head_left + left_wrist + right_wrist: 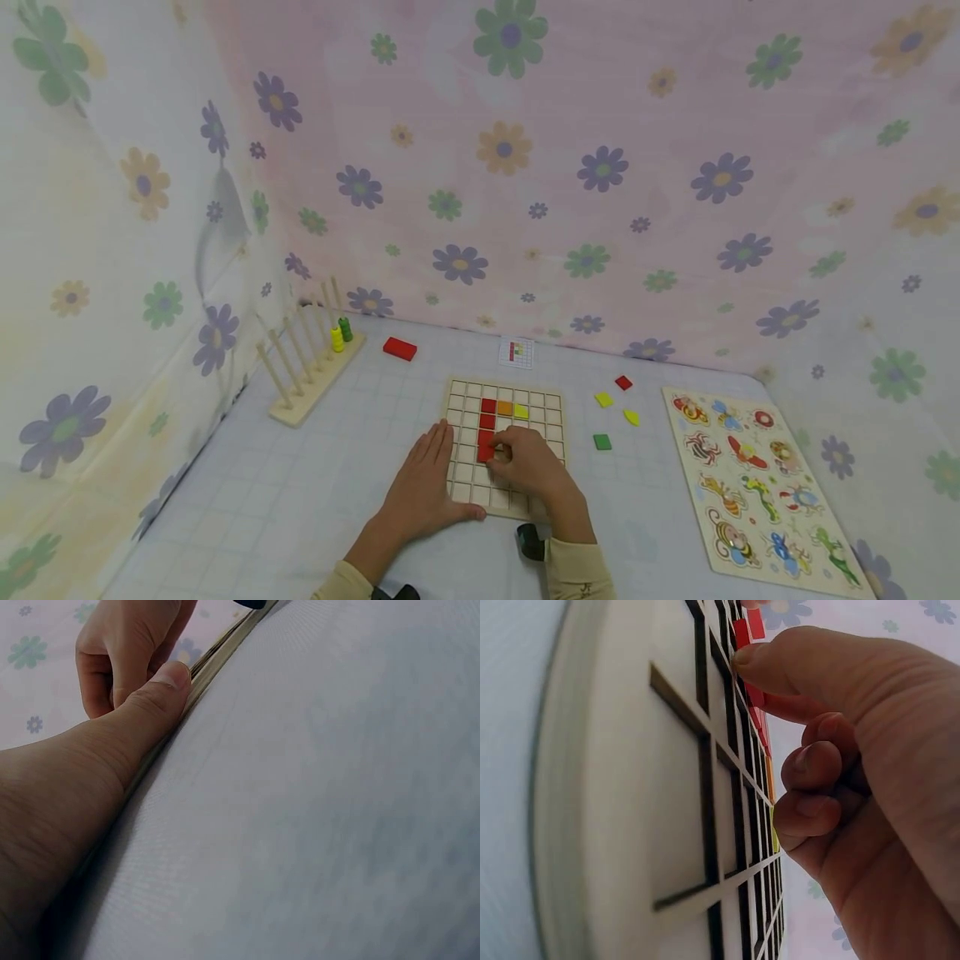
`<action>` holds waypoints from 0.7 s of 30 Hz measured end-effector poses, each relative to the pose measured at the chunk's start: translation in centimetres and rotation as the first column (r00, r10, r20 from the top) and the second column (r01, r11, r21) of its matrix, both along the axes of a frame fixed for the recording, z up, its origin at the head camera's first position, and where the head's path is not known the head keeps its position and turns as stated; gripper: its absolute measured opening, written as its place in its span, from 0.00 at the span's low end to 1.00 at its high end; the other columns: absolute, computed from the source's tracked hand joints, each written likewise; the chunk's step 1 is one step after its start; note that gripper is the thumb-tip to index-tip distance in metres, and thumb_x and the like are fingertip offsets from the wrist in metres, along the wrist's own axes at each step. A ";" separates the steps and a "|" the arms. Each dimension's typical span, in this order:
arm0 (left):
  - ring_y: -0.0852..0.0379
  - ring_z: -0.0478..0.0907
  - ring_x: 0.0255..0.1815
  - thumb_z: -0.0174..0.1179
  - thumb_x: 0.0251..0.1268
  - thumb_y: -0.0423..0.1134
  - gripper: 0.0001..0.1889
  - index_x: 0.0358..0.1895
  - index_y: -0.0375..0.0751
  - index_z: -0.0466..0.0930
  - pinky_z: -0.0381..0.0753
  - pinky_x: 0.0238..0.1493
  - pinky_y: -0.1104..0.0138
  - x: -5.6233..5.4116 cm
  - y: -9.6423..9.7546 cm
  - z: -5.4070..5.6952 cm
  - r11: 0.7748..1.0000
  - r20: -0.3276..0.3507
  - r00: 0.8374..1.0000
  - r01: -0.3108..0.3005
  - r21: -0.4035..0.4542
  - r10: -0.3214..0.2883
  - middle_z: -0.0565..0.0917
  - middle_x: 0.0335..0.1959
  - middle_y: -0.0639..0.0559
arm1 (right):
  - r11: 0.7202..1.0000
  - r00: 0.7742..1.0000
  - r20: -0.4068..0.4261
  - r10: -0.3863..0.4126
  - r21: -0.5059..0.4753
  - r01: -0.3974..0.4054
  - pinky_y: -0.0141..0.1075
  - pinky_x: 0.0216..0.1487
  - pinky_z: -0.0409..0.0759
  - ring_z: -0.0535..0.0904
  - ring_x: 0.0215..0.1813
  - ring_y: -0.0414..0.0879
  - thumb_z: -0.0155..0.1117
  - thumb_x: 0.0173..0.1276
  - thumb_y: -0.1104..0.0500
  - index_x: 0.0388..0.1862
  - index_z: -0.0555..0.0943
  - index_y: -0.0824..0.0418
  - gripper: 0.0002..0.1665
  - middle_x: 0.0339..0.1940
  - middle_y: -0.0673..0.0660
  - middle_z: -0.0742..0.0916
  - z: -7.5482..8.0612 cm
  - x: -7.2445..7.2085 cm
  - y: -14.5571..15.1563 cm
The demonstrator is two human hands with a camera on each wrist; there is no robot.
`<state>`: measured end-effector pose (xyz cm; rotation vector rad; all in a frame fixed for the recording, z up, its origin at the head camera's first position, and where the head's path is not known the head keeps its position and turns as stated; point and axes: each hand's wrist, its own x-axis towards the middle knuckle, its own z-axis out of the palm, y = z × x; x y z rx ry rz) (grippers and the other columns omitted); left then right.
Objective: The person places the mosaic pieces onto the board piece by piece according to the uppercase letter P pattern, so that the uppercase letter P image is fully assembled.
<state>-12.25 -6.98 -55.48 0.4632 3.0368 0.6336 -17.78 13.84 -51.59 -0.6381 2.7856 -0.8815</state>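
Observation:
A wooden grid board lies on the table. Its upper part bears a column of red tiles, with an orange tile and a yellow tile beside the top one. Along the board's left edge my left hand rests with straight fingers, the thumb against the near edge. My right hand pinches a red tile between thumb and index finger at the column's lower end; the other fingers are curled. Whether that tile is fully seated in its cell I cannot tell.
Right of the board lie a red tile, two yellow pieces and a green tile. Behind it is a pattern card. A red block and a peg rack with beads stand left; an insect puzzle lies right.

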 end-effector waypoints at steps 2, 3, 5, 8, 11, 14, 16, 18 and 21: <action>0.44 0.48 0.86 0.56 0.40 0.88 0.74 0.82 0.34 0.48 0.57 0.83 0.51 0.0 0.0 -0.1 1.000 -0.005 1.000 0.000 -0.003 0.000 0.50 0.85 0.41 | 1.000 1.000 -0.013 0.009 0.009 -0.008 0.29 0.30 0.69 0.69 0.30 0.38 0.71 0.61 0.62 0.39 0.88 0.59 0.07 0.25 0.45 0.77 -0.1 0.0 0.0; 0.45 0.48 0.86 0.55 0.40 0.89 0.74 0.82 0.35 0.47 0.57 0.83 0.51 0.0 0.0 -0.2 1.000 -0.004 1.000 -0.001 -0.006 0.001 0.50 0.85 0.41 | 1.000 1.000 -0.020 0.014 0.014 -0.014 0.29 0.30 0.69 0.69 0.30 0.38 0.72 0.61 0.62 0.40 0.89 0.59 0.07 0.25 0.45 0.77 -0.1 0.0 0.0; 0.45 0.48 0.86 0.55 0.40 0.89 0.74 0.82 0.35 0.47 0.56 0.83 0.52 0.0 0.1 -0.2 1.000 -0.001 1.000 -0.003 -0.006 0.003 0.50 0.85 0.42 | 1.000 0.999 -0.030 0.020 0.022 -0.019 0.29 0.30 0.69 0.69 0.29 0.38 0.72 0.61 0.62 0.40 0.89 0.60 0.08 0.26 0.45 0.78 -0.1 0.0 0.0; 0.45 0.49 0.85 0.57 0.40 0.88 0.74 0.82 0.34 0.48 0.57 0.83 0.51 0.0 0.1 -0.3 1.000 -0.007 1.000 -0.001 0.004 0.001 0.51 0.85 0.41 | 0.999 0.999 -0.027 0.018 0.033 -0.017 0.29 0.30 0.69 0.69 0.30 0.37 0.73 0.62 0.60 0.41 0.89 0.59 0.09 0.26 0.45 0.78 -0.3 0.0 0.0; 0.45 0.49 0.85 0.58 0.40 0.88 0.74 0.82 0.35 0.49 0.57 0.83 0.51 0.0 0.1 -0.3 1.000 -0.009 1.000 -0.002 0.008 0.002 0.51 0.85 0.41 | 0.999 1.000 -0.022 0.014 0.039 -0.014 0.28 0.30 0.69 0.69 0.30 0.37 0.72 0.62 0.60 0.43 0.90 0.59 0.11 0.27 0.44 0.78 -0.3 0.0 -0.1; 0.44 0.50 0.85 0.58 0.40 0.87 0.74 0.82 0.34 0.49 0.57 0.83 0.50 0.1 0.1 -0.3 1.000 -0.016 1.000 -0.001 0.012 0.001 0.52 0.84 0.41 | 0.999 1.000 -0.027 0.013 0.044 -0.012 0.29 0.30 0.69 0.69 0.30 0.37 0.72 0.62 0.60 0.44 0.90 0.59 0.11 0.27 0.45 0.79 -0.4 0.1 -0.2; 0.44 0.49 0.85 0.58 0.40 0.87 0.73 0.82 0.34 0.49 0.57 0.83 0.51 0.1 0.1 -0.3 1.000 -0.018 1.000 -0.001 0.009 0.001 0.52 0.84 0.41 | 0.999 1.000 -0.024 0.005 0.048 -0.004 0.29 0.30 0.69 0.70 0.30 0.38 0.72 0.62 0.60 0.45 0.90 0.59 0.12 0.27 0.45 0.80 -0.4 0.1 -0.2; 0.44 0.50 0.85 0.57 0.41 0.88 0.73 0.82 0.34 0.49 0.57 0.83 0.51 0.1 0.1 -0.3 1.000 -0.025 1.000 0.001 0.004 -0.001 0.52 0.84 0.41 | 0.999 1.000 -0.026 0.000 0.053 0.001 0.28 0.31 0.70 0.70 0.30 0.37 0.72 0.63 0.60 0.46 0.91 0.59 0.12 0.29 0.46 0.83 -0.3 0.2 -0.3; 0.44 0.50 0.85 0.57 0.41 0.88 0.73 0.82 0.34 0.49 0.58 0.83 0.51 0.1 0.1 -0.4 1.000 -0.035 0.999 0.003 -0.003 -0.003 0.52 0.84 0.41 | 0.999 1.000 -0.025 -0.003 0.054 0.004 0.29 0.33 0.73 0.72 0.32 0.38 0.73 0.63 0.59 0.47 0.91 0.59 0.13 0.33 0.48 0.87 -0.3 0.2 -0.3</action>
